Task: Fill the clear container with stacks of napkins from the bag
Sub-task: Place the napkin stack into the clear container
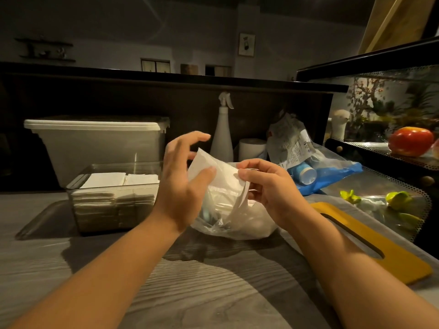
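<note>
Lighting is pretty dim, so what's inside the bag (pixel 240 222) is hard to read: just some white folded stuff (pixel 223 206) showing through crinkly plastic, probably napkins but I can't say for sure. The left hand (pixel 183 186) also blocks the bag's left side.

The bag itself is thin, clear-ish and wrinkled, slumped on the wood-grain counter (pixel 166 281) right under both hands, with its top flap pulled up between them. Just left of the left hand sits the clear container (pixel 107 186), already holding two side-by-side stacks of white napkins (pixel 107 179) nearly up to the rim.

The right hand (pixel 270 186) pinches the bag's top edge between thumb and curled fingers. The left hand isn't gripping anything: fingers spread and loosely curved in the air, thumb up against the raised flap. Both forearms reach in from the bottom of the shot.

Behind the container is a lidded tub (pixel 95 143); a spray bottle (pixel 223 136) stands beyond the hands, and a yellow board (pixel 380 252) lies off to the right of the right hand.
</note>
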A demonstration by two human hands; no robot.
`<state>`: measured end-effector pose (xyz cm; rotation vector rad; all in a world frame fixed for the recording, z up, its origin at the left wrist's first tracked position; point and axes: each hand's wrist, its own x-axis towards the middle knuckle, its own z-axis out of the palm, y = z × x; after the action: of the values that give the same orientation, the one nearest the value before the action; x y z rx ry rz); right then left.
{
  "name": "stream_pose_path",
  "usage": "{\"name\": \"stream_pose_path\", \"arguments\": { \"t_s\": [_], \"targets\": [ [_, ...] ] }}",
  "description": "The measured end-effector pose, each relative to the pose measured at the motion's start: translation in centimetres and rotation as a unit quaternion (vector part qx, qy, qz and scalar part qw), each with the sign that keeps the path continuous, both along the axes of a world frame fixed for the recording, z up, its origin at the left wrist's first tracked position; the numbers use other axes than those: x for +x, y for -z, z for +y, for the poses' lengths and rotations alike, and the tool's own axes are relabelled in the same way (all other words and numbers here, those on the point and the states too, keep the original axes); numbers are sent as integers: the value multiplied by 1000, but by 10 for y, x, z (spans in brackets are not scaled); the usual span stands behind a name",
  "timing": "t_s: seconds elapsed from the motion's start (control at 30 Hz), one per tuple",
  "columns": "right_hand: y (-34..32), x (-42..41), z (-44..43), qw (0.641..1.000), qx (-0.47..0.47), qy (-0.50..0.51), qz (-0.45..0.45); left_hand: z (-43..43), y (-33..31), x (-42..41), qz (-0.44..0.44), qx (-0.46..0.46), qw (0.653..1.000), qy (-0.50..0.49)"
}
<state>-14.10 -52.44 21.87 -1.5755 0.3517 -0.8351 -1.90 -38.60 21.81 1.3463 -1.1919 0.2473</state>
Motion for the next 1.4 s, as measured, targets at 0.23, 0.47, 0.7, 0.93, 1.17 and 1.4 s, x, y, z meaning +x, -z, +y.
{"name": "stream_pose_path", "arguments": {
  "t_s": [0.23,0.47,0.7,0.93,1.17,1.4],
  "targets": [
    [0,-3,1,998,27,-16,-50,-6,12,-5,-242,75,962,-103],
    [-2,-3,1,995,20,-71,-62,-6,15,-8,-68,78,993,-52],
    [2,-1,5,991,-133,16,-14,-5,8,-5,110,100,985,85],
    [0,0,10,995,-84,11,-47,-7,8,-10,209,144,954,158],
    [4,-2,-4,969,-210,116,60,-8,8,-5,341,147,918,139],
    [12,-4,-18,824,-405,96,383,-9,7,-2,303,170,937,45]
  ]
}}
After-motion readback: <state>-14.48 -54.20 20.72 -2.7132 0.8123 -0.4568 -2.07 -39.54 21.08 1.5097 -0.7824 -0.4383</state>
